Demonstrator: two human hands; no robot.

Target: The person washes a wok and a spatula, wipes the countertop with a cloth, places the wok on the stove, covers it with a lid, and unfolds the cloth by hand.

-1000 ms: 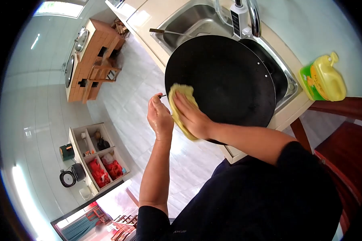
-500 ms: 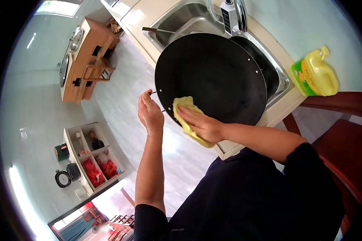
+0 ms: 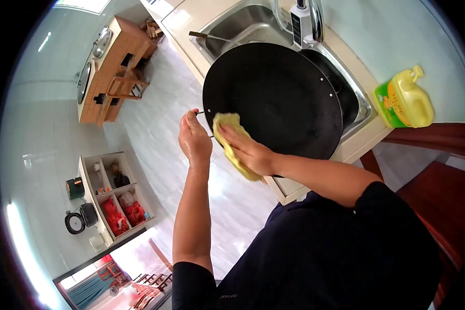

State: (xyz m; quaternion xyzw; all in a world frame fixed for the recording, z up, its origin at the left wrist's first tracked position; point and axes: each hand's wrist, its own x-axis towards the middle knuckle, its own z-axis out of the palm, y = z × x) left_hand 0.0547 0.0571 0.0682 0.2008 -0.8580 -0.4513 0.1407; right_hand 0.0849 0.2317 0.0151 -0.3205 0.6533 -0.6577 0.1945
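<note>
A large black wok (image 3: 274,98) rests over the steel sink, tilted toward me. My left hand (image 3: 195,139) is closed around the wok's handle at its left rim. My right hand (image 3: 248,151) lies flat over a yellow cloth (image 3: 227,121), pressing it on the wok's lower left rim; part of the cloth hangs outside the rim. The fingers of my right hand are stretched out along the cloth.
A faucet (image 3: 309,23) stands behind the wok. A long-handled utensil (image 3: 212,37) lies across the sink (image 3: 258,15). A yellow detergent jug (image 3: 411,101) is on the right of the counter (image 3: 356,147). A red-brown chair (image 3: 439,201) stands at right.
My right hand and the cloth have moved a little up and left along the wok's rim. My left hand keeps its hold on the handle. The whole view has shifted slightly.
</note>
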